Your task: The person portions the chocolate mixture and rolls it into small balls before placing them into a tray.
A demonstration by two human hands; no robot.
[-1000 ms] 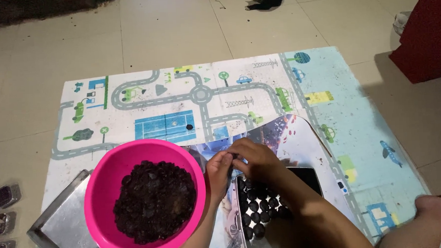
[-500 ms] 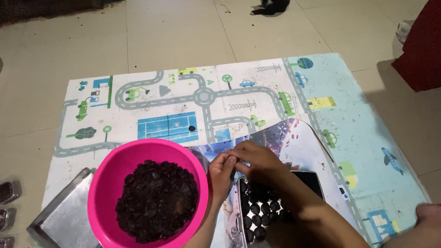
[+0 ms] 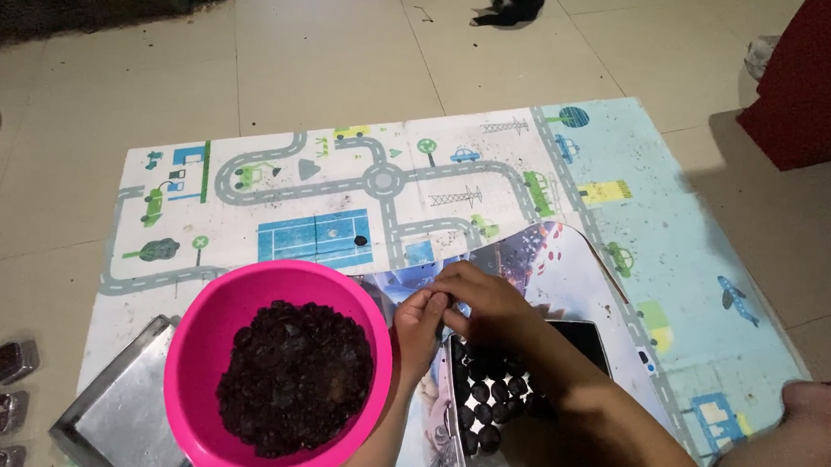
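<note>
Little has shifted since the earlier frames: left hand and right hand stay pinched together (what they grip is hidden), just right of the pink bowl, above the tray of dark balls.

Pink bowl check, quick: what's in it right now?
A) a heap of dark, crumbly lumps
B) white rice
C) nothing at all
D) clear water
A: the pink bowl holds a mound of dark crumbly material filling most of its base, and similar dark round balls sit in rows on the tray beside it, under the person's hands.
</note>
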